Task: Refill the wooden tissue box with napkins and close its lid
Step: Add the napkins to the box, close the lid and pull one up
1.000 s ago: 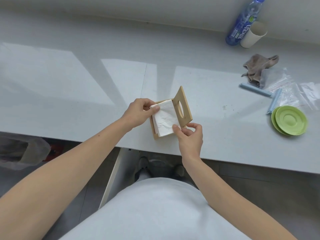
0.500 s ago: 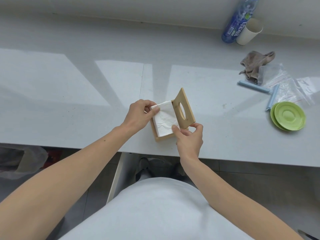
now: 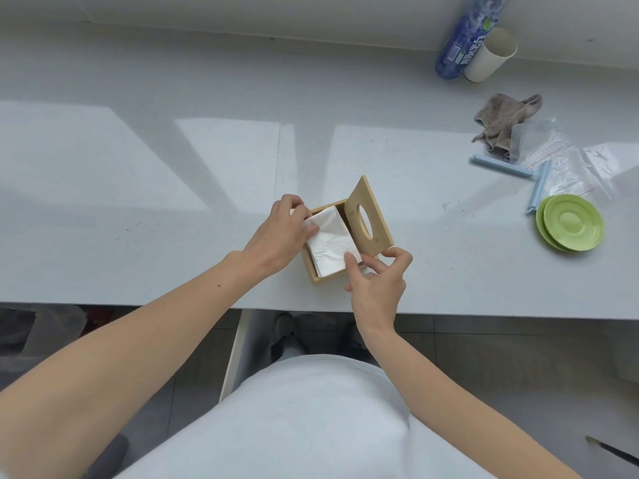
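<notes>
The left hand [image 3: 280, 236] pinched the far corner of the napkins [image 3: 332, 245], and the right hand [image 3: 378, 281] pinched the near corner. A moment before, the stack stuck up higher; now it lay lower inside the wooden tissue box [image 3: 316, 276] near the counter [image 3: 173, 202] edge. The lid [image 3: 370, 216] stood open beside the napkins, so closing it was likely next.

The left hand [image 3: 281, 236] hides the left wall of the wooden box [image 3: 320, 279], and the frame edge cuts off the blue bottle [image 3: 463, 46] top.
</notes>
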